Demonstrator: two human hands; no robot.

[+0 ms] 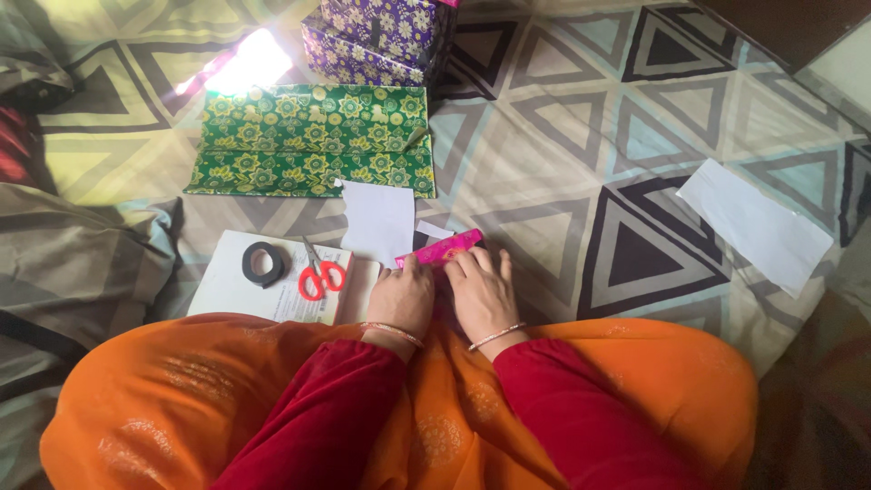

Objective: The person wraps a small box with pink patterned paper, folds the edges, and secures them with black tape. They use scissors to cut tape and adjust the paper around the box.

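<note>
Right now both your hands sit close together at the near middle of the bed, just ahead of your lap. Your left hand is curled over, knuckles up, pressing down beside the near left end of the small pink box; your right hand lies flatter, fingers spread forward with the tips touching the box's near edge. Neither hand is lifting it: the box lies flat on the bedcover and is pinned or steadied from above, which suits a slim thing that would slide on soft fabric. Whether your left fingers are closed around anything underneath I cannot tell, as the back of the hand hides them.

The box rests partly against the white paper sheet, just far of your left hand, so the paper is close by. A small white scrap lies touching the box's far side.

To your left, the red-handled scissors and the black tape roll lie side by side on a white book, which gives them a firm base within easy reach. Farther off, the green floral wrapping paper is spread flat, and the purple wrapped boxes stand stacked at its far edge. A long white strip lies well apart on the right.

Both wrists are bent down, forearms coming in from your lap, bangles at the cuffs.
</note>
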